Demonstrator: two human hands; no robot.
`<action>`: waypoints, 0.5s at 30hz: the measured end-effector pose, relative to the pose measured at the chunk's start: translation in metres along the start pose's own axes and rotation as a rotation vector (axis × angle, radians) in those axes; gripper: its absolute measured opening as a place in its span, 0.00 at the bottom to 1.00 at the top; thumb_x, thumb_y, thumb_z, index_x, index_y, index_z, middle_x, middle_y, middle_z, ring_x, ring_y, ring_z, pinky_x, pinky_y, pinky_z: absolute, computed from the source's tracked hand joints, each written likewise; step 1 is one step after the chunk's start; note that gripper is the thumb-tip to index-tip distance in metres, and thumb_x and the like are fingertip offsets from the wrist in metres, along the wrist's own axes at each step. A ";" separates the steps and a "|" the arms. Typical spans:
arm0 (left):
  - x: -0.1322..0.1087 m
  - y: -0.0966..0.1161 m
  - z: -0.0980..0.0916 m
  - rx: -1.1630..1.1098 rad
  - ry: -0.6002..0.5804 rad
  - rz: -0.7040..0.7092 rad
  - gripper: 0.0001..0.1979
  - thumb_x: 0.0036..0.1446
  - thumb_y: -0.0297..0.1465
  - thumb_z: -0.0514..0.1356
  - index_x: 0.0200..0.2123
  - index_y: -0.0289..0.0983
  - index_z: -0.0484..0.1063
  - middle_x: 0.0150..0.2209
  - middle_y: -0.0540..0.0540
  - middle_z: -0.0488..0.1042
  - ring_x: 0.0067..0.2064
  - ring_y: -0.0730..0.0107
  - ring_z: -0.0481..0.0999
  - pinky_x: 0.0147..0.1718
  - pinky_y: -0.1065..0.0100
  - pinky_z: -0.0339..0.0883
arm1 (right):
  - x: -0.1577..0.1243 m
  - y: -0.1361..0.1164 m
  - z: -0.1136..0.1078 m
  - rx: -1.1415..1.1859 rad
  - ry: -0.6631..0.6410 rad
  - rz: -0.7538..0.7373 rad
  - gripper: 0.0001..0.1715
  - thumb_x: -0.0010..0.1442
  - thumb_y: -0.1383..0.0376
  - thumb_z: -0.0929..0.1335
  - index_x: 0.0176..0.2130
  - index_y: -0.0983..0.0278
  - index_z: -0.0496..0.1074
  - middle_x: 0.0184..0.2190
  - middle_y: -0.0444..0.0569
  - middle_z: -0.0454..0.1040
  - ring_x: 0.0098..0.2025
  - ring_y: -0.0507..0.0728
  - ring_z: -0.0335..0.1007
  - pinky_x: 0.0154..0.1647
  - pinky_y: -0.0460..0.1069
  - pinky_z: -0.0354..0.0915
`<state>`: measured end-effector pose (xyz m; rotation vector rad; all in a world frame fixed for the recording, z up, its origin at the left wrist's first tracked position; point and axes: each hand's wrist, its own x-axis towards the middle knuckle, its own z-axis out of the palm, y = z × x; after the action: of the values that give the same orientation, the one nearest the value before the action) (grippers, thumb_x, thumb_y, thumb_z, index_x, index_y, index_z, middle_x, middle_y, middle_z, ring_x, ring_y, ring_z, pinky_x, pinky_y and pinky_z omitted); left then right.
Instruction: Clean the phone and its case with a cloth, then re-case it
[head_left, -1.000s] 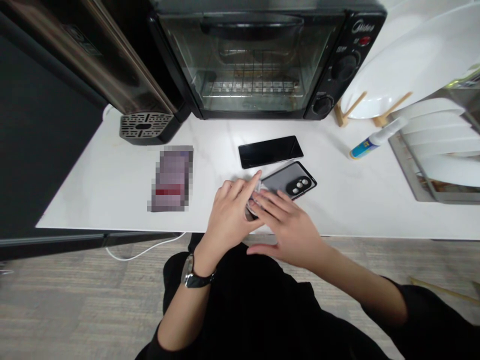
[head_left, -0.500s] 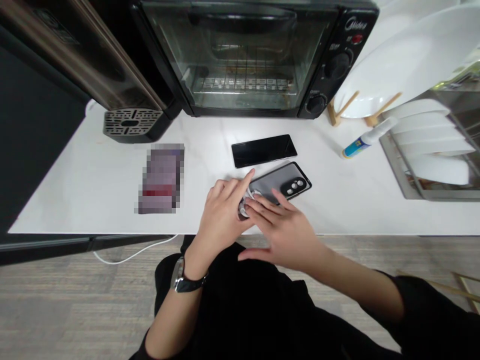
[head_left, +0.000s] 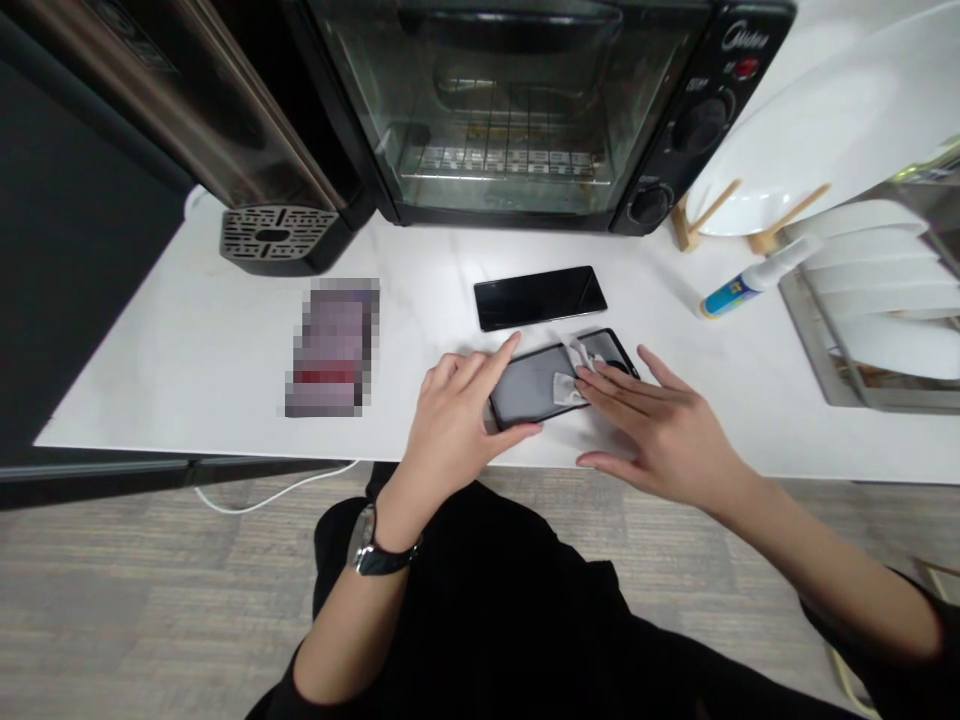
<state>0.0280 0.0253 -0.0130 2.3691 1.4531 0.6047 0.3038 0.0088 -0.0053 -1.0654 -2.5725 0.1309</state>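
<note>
Progress: wiping looks under way, by my judgement; wipe (head_left: 568, 386) lies on phone (head_left: 529, 385) back, how much is left unclear.
Left hand (head_left: 457, 420): pinching phone's left end, forefinger on far edge, thumb on near edge.
Right hand (head_left: 667, 432): flat, fingers straight, pressing wipe down, gripping nothing.
Phone: between both hands, under right fingertips, right of left palm.

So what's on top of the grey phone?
A crumpled white wipe, pressed down by the flat fingers of the right hand; the left hand pinches the grey phone at its end. The surface beneath wipe and fingers is hidden.
</note>
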 end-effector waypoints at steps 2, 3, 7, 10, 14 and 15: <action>0.001 -0.002 0.000 -0.018 -0.022 0.020 0.52 0.60 0.46 0.73 0.79 0.47 0.48 0.58 0.43 0.77 0.55 0.50 0.70 0.57 0.52 0.64 | 0.015 -0.009 0.008 0.113 -0.036 -0.064 0.37 0.74 0.43 0.64 0.68 0.64 0.70 0.66 0.56 0.74 0.70 0.65 0.71 0.79 0.70 0.48; 0.001 -0.004 -0.001 -0.022 -0.031 0.025 0.52 0.60 0.45 0.72 0.79 0.47 0.48 0.58 0.43 0.77 0.55 0.50 0.70 0.56 0.53 0.64 | 0.025 -0.013 0.013 0.171 -0.055 -0.107 0.37 0.73 0.42 0.64 0.68 0.63 0.71 0.66 0.54 0.75 0.70 0.63 0.70 0.80 0.69 0.47; 0.001 -0.008 -0.002 -0.052 -0.032 0.033 0.50 0.62 0.43 0.72 0.79 0.47 0.48 0.58 0.42 0.76 0.55 0.51 0.70 0.56 0.54 0.65 | 0.057 -0.017 0.026 0.214 -0.080 -0.224 0.35 0.72 0.44 0.68 0.66 0.62 0.72 0.64 0.53 0.78 0.71 0.61 0.70 0.80 0.69 0.45; -0.001 -0.008 -0.003 -0.049 -0.030 0.032 0.52 0.60 0.46 0.72 0.79 0.47 0.48 0.58 0.41 0.75 0.54 0.51 0.70 0.57 0.53 0.65 | 0.058 -0.004 0.022 0.113 -0.085 -0.202 0.34 0.74 0.48 0.67 0.69 0.63 0.68 0.67 0.54 0.74 0.72 0.62 0.68 0.80 0.71 0.46; 0.000 -0.005 -0.002 -0.031 -0.022 -0.001 0.54 0.59 0.45 0.74 0.79 0.47 0.48 0.60 0.42 0.75 0.57 0.49 0.70 0.59 0.52 0.64 | 0.030 0.020 0.008 -0.033 -0.064 -0.112 0.34 0.76 0.50 0.66 0.71 0.65 0.65 0.69 0.56 0.71 0.71 0.64 0.69 0.77 0.71 0.53; 0.001 -0.004 -0.001 -0.032 -0.013 -0.011 0.54 0.58 0.45 0.74 0.78 0.47 0.48 0.60 0.42 0.75 0.57 0.49 0.70 0.59 0.52 0.64 | 0.021 0.025 0.004 -0.071 -0.049 -0.080 0.34 0.75 0.50 0.66 0.71 0.65 0.65 0.69 0.56 0.72 0.70 0.65 0.70 0.76 0.71 0.55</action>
<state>0.0245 0.0277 -0.0138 2.3349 1.4393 0.6043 0.3051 0.0418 -0.0086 -0.9943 -2.6775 0.0464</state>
